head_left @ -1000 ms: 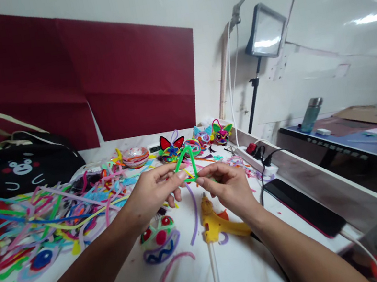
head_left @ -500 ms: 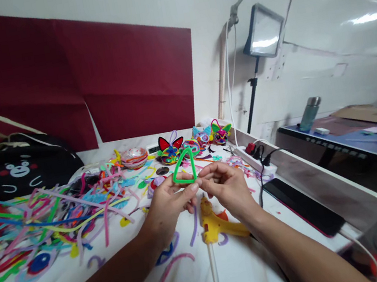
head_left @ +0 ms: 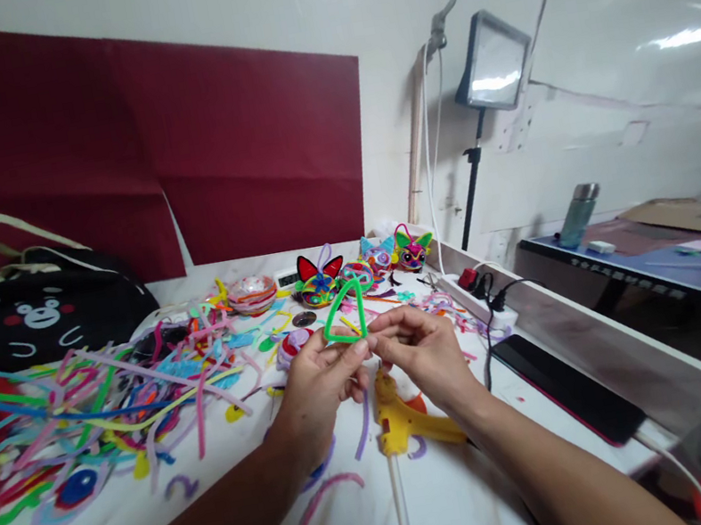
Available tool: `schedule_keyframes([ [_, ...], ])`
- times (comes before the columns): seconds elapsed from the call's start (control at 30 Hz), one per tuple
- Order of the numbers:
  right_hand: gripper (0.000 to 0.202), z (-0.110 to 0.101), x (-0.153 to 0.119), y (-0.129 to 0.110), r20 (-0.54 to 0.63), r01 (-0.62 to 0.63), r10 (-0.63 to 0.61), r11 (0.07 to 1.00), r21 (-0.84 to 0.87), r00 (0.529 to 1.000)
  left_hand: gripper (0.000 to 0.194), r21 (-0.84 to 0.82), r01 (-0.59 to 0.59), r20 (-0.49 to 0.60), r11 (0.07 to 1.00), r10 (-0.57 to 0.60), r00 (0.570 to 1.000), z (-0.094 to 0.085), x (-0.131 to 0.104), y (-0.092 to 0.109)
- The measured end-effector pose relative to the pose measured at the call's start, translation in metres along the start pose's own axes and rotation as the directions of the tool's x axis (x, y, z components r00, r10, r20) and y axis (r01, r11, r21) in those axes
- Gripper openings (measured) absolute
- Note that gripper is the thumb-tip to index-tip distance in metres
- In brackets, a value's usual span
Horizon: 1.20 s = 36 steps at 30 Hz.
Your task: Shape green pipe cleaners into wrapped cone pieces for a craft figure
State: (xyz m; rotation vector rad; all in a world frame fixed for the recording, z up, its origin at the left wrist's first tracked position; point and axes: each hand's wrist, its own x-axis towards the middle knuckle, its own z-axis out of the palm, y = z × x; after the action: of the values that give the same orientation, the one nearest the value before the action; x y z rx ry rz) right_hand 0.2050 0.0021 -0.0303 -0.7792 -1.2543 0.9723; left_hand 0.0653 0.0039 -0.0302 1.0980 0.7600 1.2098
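Note:
A green pipe cleaner (head_left: 359, 308), bent into a triangle with one curved side, stands upright between my hands above the table. My left hand (head_left: 322, 387) pinches its lower edge between thumb and fingers. At its lower right corner the fingertips of my right hand (head_left: 421, 349) close on it too, meeting my left thumb. Just below my hands lies a yellow hot glue gun (head_left: 396, 424), nozzle pointing away, with a pale glue stick (head_left: 401, 507) sticking out of its back end. A purple strip (head_left: 363, 423) lies left of the gun.
Tangled colourful pipe cleaners (head_left: 111, 404) cover the left side. Several decorated cat-eared ornaments (head_left: 321, 279) stand at the back beside a bowl (head_left: 252, 294). On the right are a power strip (head_left: 475, 299), a charging phone (head_left: 569, 387) and a raised table rim (head_left: 606, 326). A black bag (head_left: 39, 304) sits back left.
Both hands stay nearly in place, holding the green pipe cleaner triangle. The whole view has shifted very slightly; nothing has been let go or picked up.

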Motion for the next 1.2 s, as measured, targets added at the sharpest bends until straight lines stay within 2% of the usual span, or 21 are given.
schedule_keyframes([
  [0.23, 0.014, 0.0013, -0.0007, 0.0013, 0.019, 0.002, -0.002, 1.000, -0.022, 1.000, 0.026, 0.012, -0.010, -0.017, 1.000, 0.010, 1.000, 0.0014, -0.0010, -0.0014],
  [0.53, 0.012, 0.0021, -0.0017, 0.0049, 0.021, 0.034, -0.032, 0.995, -0.092, 0.999, 0.020, 0.055, -0.077, -0.081, 0.996, 0.081, 0.993, 0.0014, -0.0004, -0.0055],
  [0.87, 0.017, 0.0018, -0.0034, 0.0086, 0.042, 0.087, -0.082, 0.985, -0.150, 0.996, 0.020, 0.177, -0.111, -0.161, 0.978, 0.140, 0.977, 0.0012, -0.0012, -0.0066],
  [1.2, 0.018, 0.0027, -0.0050, 0.0073, 0.046, 0.099, -0.092, 0.978, -0.183, 0.995, 0.019, 0.246, -0.120, -0.136, 0.962, 0.157, 0.978, 0.0021, -0.0020, -0.0072],
])
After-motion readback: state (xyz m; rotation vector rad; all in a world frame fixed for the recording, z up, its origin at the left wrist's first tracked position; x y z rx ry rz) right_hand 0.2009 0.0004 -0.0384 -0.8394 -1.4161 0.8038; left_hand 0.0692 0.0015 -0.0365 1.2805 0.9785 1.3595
